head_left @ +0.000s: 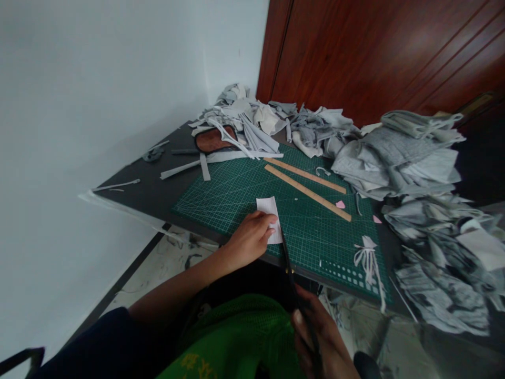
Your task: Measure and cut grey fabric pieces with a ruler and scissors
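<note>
My left hand [258, 231] presses a small white rectangular piece [267, 204] down near the front edge of the green cutting mat [221, 200]. Its fingers are bent over the piece; whether that is paper or cloth I cannot tell. Low in the view, my right hand [315, 326] is wrapped round the handles of long black scissors [289, 268]. The blades point away from me, and their tips lie along the right edge of the white piece. Part of the handles is hidden by my fingers.
Two wooden rulers [307, 192] lie on the mat. Heaps of grey cloth [379, 158] line the back and right. A brown oval pad [215, 139] sits among scraps at back left. White strips [369, 258] and pink scraps [340, 204] lie right. A wall [118, 79] borders the left.
</note>
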`<state>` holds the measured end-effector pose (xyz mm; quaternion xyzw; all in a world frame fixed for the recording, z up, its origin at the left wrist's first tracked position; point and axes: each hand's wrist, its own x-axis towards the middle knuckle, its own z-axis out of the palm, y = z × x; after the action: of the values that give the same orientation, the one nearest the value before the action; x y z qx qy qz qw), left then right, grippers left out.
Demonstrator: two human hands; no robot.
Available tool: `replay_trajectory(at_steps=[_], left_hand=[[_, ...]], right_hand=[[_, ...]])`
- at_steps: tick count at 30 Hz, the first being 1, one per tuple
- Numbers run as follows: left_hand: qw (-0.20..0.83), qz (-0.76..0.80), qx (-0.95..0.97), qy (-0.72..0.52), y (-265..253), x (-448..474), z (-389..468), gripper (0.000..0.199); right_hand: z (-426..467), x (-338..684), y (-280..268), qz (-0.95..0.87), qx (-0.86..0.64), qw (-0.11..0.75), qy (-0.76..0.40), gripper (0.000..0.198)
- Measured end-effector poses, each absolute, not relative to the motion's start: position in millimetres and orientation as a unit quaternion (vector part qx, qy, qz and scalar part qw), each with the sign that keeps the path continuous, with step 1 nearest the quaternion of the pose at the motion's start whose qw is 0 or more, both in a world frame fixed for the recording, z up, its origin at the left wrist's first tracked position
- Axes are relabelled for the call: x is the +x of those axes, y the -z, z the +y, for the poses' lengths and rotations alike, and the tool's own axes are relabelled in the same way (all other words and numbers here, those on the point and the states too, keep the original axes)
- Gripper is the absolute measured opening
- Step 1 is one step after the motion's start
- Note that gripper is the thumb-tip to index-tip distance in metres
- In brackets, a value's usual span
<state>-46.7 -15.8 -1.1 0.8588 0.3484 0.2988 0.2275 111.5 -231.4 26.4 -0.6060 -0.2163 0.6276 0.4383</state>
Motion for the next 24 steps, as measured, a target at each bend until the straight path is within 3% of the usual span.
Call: replay_trajectory(at_steps=[8,24], left_hand=[[0.230,0.353,0.859,-0.292,-2.5,-46.5,-17.2,0.021],[0.237,0.358,0.861,-0.272,0.8,-46.3,-16.5,0.037]], right_hand=[[-229.4,107.7,-33.7,-0.176,-0.638,0.416,-0.623,0.086],[-227.8,102.6,-27.1,-0.181,-0.627,0.438,-0.618,0.072]])
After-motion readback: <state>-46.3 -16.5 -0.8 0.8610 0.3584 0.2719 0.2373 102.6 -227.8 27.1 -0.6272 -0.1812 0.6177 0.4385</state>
